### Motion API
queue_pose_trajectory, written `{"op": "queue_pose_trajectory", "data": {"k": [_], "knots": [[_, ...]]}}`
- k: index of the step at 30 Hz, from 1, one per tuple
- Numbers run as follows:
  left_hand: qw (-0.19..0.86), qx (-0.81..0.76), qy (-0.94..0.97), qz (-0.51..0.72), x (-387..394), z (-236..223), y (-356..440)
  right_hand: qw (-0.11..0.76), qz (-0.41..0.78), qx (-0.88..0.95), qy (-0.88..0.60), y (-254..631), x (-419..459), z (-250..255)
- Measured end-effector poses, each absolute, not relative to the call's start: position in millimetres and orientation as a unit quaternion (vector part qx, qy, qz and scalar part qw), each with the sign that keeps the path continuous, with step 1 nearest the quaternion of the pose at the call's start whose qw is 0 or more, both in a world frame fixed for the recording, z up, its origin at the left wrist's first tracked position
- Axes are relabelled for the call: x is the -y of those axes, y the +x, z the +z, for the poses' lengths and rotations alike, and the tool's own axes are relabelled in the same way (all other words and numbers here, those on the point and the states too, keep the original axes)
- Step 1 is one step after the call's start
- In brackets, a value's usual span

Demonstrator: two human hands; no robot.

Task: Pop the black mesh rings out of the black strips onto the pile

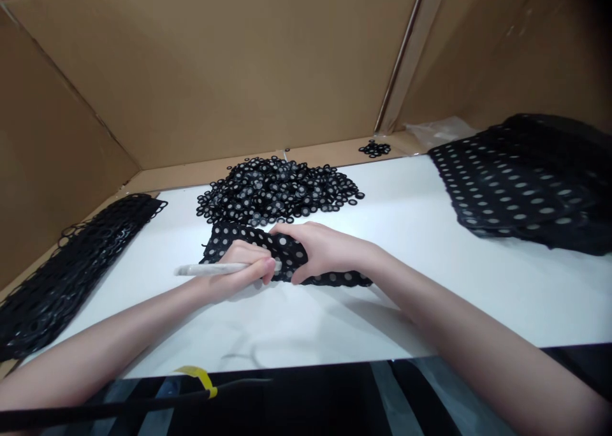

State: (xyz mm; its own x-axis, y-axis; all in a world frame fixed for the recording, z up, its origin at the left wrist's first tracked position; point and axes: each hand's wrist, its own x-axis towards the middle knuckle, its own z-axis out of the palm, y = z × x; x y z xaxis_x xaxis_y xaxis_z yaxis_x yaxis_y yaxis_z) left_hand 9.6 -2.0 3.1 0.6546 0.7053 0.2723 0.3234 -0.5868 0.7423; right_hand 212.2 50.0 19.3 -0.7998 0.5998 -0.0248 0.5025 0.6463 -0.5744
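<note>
My left hand [241, 271] is closed around a thin pale stick-like tool [210, 269] that points left, its tip end resting against a black rubber sheet [239, 237] punched with round holes. My right hand [321, 250] lies on that same sheet with fingers curled over its edge, gripping it against the white tabletop [411, 225]. Just behind the sheet lies a heap of loose black rings [277, 190].
A stack of punched black sheets [526, 181] sits at the right. A strip of emptied black webbing [71, 264] lies along the left edge. A small cluster of rings [374, 148] is at the back. Cardboard walls [215, 66] enclose the table. Yellow tape [201, 377] marks the front edge.
</note>
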Motion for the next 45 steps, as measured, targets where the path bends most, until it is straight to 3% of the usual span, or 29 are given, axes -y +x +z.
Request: {"op": "queue_pose_trajectory", "data": {"k": [19,45], "knots": [[0.397,-0.27,0.834,0.272,2.4,1.8,13.0,0.121,0.309,0.9,-0.282,212.3,-52.5,25.4],[0.389,-0.314,0.831,0.243,9.7,7.2,19.5,0.137,0.31,0.911,-0.237,213.6,-57.9,21.3]]}}
